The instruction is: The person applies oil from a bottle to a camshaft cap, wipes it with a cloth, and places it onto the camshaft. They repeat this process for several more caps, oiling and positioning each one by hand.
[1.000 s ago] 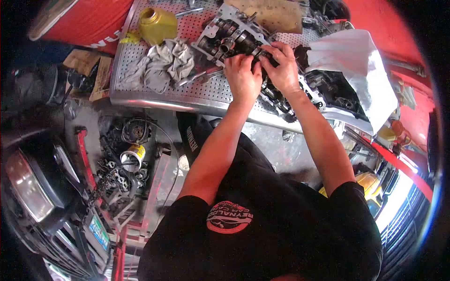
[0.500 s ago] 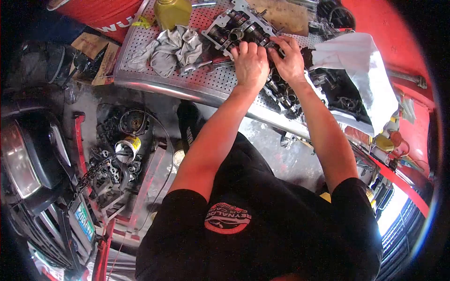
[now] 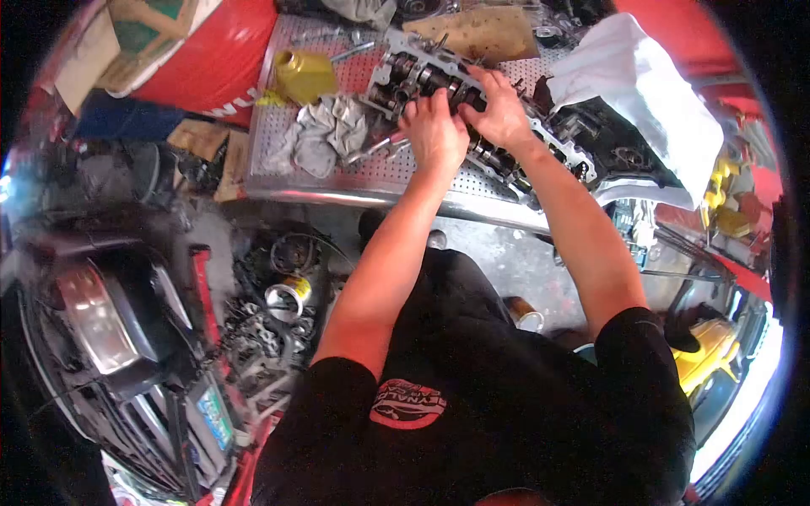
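Observation:
A cylinder head with dark camshafts lies at a slant on the perforated metal bench top. My left hand rests over its near side, fingers bent down and slightly apart. The fingertips touch the camshaft area, though their undersides are hidden. Beside it, my right hand lies across the middle of the head, its thumb spread from the fingers. I see no loose part in either hand. Left of my left hand are a metal hand tool and a crumpled grey rag.
A gold plastic bottle stands behind the rag. Cardboard lies beyond the head, and a white sheet with dark parts is at right. The bench's rounded metal edge runs before me. A car front is at lower left.
My view has shifted, bringing more of the bench's far side and the red drum into sight. The fingers of my left hand have spread a little; both hands remain on the cylinder head.

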A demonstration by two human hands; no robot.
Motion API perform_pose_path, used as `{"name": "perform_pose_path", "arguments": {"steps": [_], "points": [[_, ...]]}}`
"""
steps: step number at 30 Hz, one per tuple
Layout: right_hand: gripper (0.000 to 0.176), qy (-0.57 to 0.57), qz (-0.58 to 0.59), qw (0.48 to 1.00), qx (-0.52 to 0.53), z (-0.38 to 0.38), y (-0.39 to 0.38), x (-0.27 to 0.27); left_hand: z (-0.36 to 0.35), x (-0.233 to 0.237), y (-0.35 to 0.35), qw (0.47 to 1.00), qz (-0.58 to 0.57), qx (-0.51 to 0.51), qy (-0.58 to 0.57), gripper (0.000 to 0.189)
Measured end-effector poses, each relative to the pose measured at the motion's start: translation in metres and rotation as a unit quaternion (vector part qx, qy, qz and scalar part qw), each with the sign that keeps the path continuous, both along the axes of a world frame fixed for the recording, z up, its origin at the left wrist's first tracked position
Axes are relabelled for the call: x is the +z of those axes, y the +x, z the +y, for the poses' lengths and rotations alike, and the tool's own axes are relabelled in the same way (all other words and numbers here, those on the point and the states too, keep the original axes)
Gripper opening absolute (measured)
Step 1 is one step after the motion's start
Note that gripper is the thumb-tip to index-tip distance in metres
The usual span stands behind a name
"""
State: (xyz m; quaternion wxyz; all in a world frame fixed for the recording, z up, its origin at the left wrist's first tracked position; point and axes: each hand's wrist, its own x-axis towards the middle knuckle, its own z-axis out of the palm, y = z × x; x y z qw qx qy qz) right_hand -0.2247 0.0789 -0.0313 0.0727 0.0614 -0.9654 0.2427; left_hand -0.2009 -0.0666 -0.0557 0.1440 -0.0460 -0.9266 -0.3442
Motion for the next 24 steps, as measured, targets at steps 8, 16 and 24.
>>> {"name": "perform_pose_path", "arguments": {"steps": [8, 16, 24], "points": [[0.058, 0.063, 0.054, 0.979, -0.187, -0.026, 0.016, 0.000, -0.006, 0.021, -0.036, 0.984, -0.155, -0.085, -0.035, 0.030], [0.049, -0.015, 0.028, 0.979, -0.199, -0.021, 0.015, -0.004, 0.002, 0.032, -0.058, 0.971, -0.138, -0.158, -0.115, 0.029], [0.052, -0.042, 0.028, 0.977, -0.205, -0.022, 0.017, 0.004, 0.005, 0.046, -0.069, 0.952, -0.132, -0.209, -0.182, 0.024]]}}
